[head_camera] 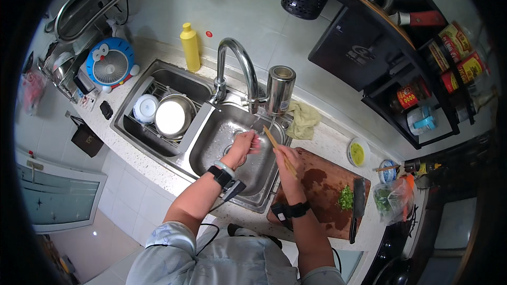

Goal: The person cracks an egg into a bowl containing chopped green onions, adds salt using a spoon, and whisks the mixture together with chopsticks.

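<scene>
My left hand (241, 149) is over the right basin of the steel sink (214, 138), its fingers blurred and a little apart, with nothing visible in them. A pair of wooden chopsticks (272, 138) is gripped in my right hand (288, 160), above the basin's right edge. The tips slant up towards the chrome faucet (241, 53). Drops wet the basin floor, and a thin stream of water shows beside the chopstick tips. Right of the sink lies a wet wooden cutting board (321, 202) bearing chopped greens (345, 198) and a cleaver (357, 206).
A steel pot (174, 116) and an upturned bowl (145, 109) sit on the left basin's rack. A yellow bottle (190, 47), a steel faucet filter (280, 89) and a cloth (303, 120) stand behind. At right are a bowl of green-yellow food (357, 153) and a plastic bag (392, 200).
</scene>
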The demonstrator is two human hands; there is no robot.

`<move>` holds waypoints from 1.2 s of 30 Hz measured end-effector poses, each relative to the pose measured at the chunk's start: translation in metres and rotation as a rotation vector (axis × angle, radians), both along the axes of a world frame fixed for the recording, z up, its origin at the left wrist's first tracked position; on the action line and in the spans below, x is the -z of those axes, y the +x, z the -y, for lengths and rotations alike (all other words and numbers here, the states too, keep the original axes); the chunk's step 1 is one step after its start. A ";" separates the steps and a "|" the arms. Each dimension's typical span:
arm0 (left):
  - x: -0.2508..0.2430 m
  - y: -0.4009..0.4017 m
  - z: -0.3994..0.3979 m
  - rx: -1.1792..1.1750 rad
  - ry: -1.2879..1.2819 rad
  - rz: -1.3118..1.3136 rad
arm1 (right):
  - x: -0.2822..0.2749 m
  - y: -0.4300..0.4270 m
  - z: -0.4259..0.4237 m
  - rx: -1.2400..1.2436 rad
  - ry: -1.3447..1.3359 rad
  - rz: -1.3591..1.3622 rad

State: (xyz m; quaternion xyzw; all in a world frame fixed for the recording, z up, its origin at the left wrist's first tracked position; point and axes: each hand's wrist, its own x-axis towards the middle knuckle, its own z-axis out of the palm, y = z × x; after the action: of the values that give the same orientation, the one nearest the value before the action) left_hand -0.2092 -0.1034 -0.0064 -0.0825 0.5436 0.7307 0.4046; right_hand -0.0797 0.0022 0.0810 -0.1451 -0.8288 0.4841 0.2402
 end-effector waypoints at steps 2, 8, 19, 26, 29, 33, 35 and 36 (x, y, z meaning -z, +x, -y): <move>0.001 -0.002 -0.017 0.001 0.192 0.227 | -0.003 0.000 0.001 -0.033 0.233 -0.029; 0.009 -0.011 -0.060 -0.149 0.503 0.682 | -0.006 0.011 0.002 -0.090 0.282 -0.013; 0.023 -0.011 -0.077 -0.140 0.543 1.002 | -0.008 0.040 0.005 -0.119 0.347 -0.010; 0.021 -0.015 -0.074 -0.078 0.357 0.721 | 0.001 0.052 -0.007 -0.227 0.230 0.081; 0.004 -0.012 -0.075 -0.083 0.300 0.561 | 0.009 0.058 -0.010 -0.186 0.011 0.210; -0.010 -0.005 -0.073 -0.183 0.176 0.374 | 0.015 0.056 0.008 -0.175 0.008 0.443; 0.007 -0.011 -0.062 -0.123 0.400 0.372 | 0.017 0.052 0.011 -0.180 0.029 0.492; 0.007 -0.012 -0.062 -0.124 0.399 0.372 | 0.009 0.050 0.011 -0.151 -0.267 0.532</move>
State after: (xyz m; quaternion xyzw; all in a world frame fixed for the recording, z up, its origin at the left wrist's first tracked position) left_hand -0.2208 -0.0413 -0.0135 -0.1669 0.2992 0.8190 0.4604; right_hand -0.0301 -0.0086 0.0717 -0.2349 -0.8001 0.5503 -0.0430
